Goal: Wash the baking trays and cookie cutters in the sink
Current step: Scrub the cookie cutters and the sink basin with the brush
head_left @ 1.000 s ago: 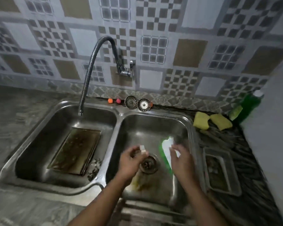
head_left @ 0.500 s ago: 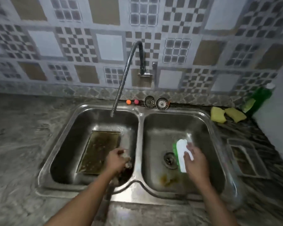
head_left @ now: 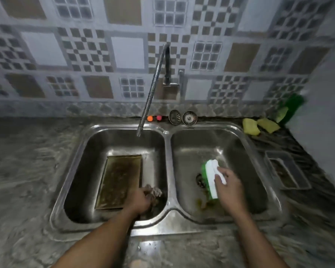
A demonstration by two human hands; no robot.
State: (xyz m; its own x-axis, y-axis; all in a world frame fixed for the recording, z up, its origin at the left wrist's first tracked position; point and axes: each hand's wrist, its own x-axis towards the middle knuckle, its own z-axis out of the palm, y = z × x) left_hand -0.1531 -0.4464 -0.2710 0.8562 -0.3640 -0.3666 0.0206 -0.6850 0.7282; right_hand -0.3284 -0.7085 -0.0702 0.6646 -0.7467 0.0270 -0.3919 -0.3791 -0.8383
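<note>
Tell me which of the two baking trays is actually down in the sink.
The larger, browned baking tray, lying flat in the left basin beside the left hand. The smaller tray sits out on the counter, right of the sink.

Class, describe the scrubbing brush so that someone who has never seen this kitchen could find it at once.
Start at the double sink under the tiled wall and take its right basin. There the right hand grips the brush, above the drain. It is the only white-backed, green-bristled thing in the sink; the yellow sponges lie on the counter.
</note>
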